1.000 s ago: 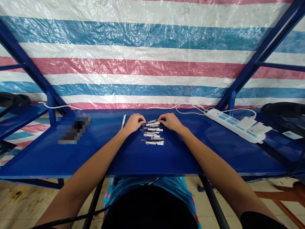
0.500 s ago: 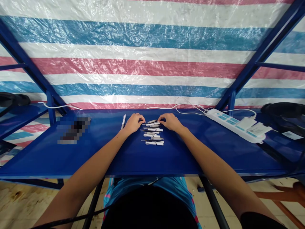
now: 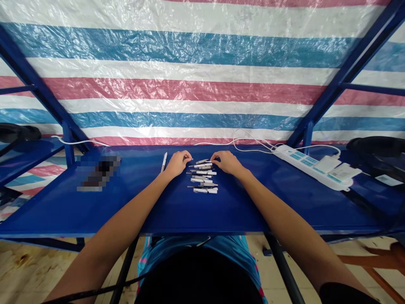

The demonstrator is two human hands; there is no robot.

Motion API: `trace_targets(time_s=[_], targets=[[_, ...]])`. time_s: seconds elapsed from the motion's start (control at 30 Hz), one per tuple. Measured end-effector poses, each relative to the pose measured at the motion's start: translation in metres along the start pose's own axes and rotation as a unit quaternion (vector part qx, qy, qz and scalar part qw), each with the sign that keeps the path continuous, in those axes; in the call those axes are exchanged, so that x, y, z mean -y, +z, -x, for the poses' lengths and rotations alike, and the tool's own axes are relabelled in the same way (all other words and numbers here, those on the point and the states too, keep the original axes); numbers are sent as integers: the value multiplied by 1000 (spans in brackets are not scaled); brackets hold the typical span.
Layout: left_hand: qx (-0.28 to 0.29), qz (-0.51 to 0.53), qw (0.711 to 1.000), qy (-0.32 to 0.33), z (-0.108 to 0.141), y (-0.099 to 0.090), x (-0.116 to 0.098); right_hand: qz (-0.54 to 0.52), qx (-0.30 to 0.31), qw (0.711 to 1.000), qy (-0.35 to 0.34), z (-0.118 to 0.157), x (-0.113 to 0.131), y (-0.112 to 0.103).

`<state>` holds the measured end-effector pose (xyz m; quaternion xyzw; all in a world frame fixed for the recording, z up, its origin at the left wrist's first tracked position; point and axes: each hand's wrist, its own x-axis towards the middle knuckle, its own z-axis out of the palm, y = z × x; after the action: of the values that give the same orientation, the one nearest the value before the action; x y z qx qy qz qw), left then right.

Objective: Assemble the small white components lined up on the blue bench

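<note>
Several white and dark pen parts point(image 3: 204, 180) lie crosswise in a loose column on the blue table point(image 3: 202, 215). My left hand point(image 3: 179, 163) rests left of the column's far end, its thumb and forefinger pinched on something small that I cannot make out. At the far right end of the column is my right hand point(image 3: 225, 162), fingers closed together near the tip of a white pen part point(image 3: 207, 164); whether it grips that part is too small to tell. A separate white pen point(image 3: 164, 161) lies just left of my left hand, pointing away from me.
A white power strip point(image 3: 311, 166) with plugs and cables sits at the right. A blurred dark object point(image 3: 99, 173) lies on the table's left side. Blue metal frame bars point(image 3: 329, 97) slope at both sides before a striped sheet point(image 3: 190, 90).
Both hands stay almost in place; the fingertips of my left hand have shifted very slightly. The pen parts lie as before.
</note>
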<state>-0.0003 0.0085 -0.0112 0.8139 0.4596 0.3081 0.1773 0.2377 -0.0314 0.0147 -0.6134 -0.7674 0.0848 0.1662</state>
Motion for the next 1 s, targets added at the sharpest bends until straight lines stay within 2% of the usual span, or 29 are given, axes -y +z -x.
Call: trace_targets(time_s=[0.17, 0.33, 0.57, 1.0], targets=[[-15, 33, 999, 10, 1, -3, -2, -40, -38, 998, 4, -1, -2, 2], [-27, 49, 998, 26, 4, -3, -7, -144, -101, 982, -73, -6, -5, 8], [-27, 61, 996, 50, 5, -1, -11, -230, -91, 956, -155, -4, 2, 15], [-12, 74, 995, 61, 7, 0, -19, -251, -95, 950, -160, -2, 6, 16]])
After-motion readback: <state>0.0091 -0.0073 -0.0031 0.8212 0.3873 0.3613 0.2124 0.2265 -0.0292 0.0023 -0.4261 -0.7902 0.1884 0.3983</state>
